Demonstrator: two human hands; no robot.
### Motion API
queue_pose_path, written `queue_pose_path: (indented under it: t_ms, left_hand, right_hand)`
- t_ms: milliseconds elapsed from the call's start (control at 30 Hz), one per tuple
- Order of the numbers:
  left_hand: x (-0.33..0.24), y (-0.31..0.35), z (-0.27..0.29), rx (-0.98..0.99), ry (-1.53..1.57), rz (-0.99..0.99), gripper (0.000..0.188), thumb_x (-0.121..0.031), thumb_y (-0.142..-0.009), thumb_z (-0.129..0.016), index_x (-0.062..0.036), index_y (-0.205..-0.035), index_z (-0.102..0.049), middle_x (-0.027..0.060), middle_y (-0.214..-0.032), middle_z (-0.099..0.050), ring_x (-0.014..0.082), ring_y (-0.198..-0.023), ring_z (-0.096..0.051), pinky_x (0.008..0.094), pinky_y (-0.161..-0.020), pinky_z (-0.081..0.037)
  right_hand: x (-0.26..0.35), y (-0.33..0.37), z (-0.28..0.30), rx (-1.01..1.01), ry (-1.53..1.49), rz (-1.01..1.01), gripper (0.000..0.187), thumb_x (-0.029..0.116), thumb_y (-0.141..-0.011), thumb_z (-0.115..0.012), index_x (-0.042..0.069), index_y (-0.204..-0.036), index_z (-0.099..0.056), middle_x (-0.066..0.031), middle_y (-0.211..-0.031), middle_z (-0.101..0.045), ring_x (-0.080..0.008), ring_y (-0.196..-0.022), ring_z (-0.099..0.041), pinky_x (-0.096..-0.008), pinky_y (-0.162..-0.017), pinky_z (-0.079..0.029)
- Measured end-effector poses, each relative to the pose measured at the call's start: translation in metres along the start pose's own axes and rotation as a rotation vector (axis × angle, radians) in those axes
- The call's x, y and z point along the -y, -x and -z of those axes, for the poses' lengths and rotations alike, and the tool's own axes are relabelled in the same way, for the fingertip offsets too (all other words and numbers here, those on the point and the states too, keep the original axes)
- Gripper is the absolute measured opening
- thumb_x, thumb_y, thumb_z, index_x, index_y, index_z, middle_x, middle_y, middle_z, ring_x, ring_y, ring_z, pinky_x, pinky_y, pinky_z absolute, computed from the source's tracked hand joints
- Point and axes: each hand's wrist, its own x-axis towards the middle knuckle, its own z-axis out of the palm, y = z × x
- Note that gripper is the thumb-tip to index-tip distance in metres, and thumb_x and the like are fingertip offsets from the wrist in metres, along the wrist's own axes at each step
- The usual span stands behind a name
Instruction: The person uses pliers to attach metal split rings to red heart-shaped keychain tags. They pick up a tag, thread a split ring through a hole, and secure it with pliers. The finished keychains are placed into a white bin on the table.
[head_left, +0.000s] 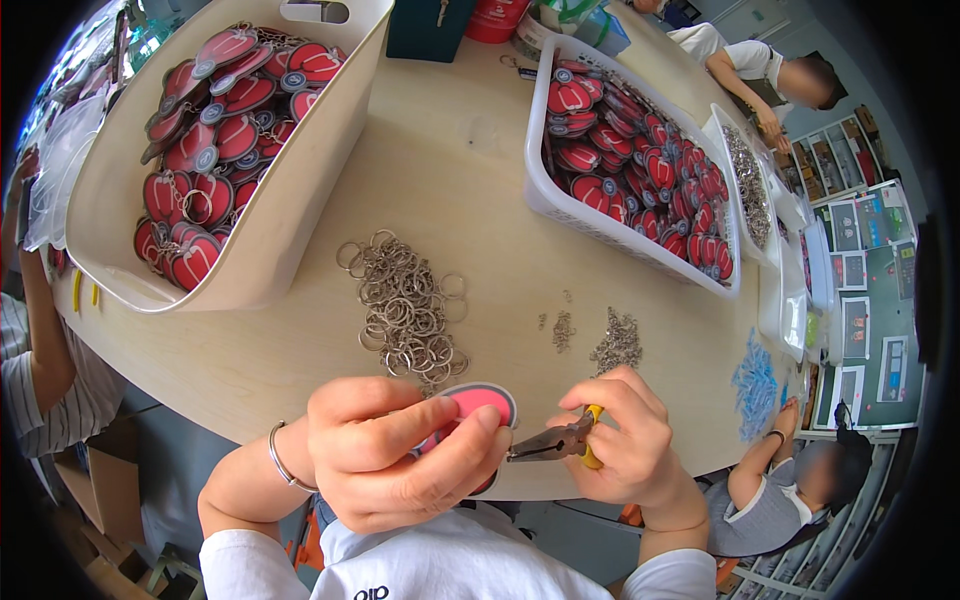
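— Where is the pink piece (487, 398) now?
— It is in the left hand (400, 445), over the near edge of the table (460, 190); the thumb and fingers pinch it firmly, and its rounded, grey-rimmed upper part stands out beyond the fingertips.
— And the right hand (625, 440)?
— It is closed around the yellow handles of the pliers (555, 442); their nose points to the left, at the right side of the piece; whether the two touch, I cannot tell.
— What lies about them?
— Just beyond the left hand is a heap of metal rings (400, 300); beyond the right hand, toward the right edge of the table, are a pile of small metal parts (617, 340) and, beside it, a smaller pile (563, 330); farther, a tall bin (325, 165) stands at the left edge, and a white basket (630, 248) toward the far right; both contain many red pieces (235, 135).
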Motion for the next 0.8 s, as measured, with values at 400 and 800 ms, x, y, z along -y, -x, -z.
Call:
queue_pose_path:
  t_ms: [400, 800]
  left_hand:
    - [-0.003, 0.0, -0.003, -0.032, -0.12, -0.052, 0.013, -0.004, -0.066, -0.068, -0.0134, -0.074, -0.069, -0.0028, -0.089, -0.067, 0.0119, -0.075, -0.054, 0.0235, -0.055, -0.039]
    - [-0.005, 0.003, 0.002, 0.06, -0.169, -0.061, 0.022, -0.002, -0.061, -0.067, -0.0137, -0.078, -0.072, -0.0026, -0.098, -0.063, 0.0143, -0.082, -0.053, 0.0236, -0.054, -0.042]
  right_hand:
    - [0.005, 0.002, 0.011, 0.074, -0.02, -0.035, 0.03, -0.001, -0.046, -0.074, 0.003, -0.057, -0.047, -0.0111, -0.09, -0.058, -0.0229, -0.067, -0.052, -0.0323, -0.056, -0.042]
    - [0.006, 0.006, 0.015, 0.092, 0.051, -0.003, 0.03, 0.003, -0.044, -0.074, 0.003, -0.056, -0.046, -0.0103, -0.082, -0.055, -0.0209, -0.058, -0.046, -0.0295, -0.046, -0.036]
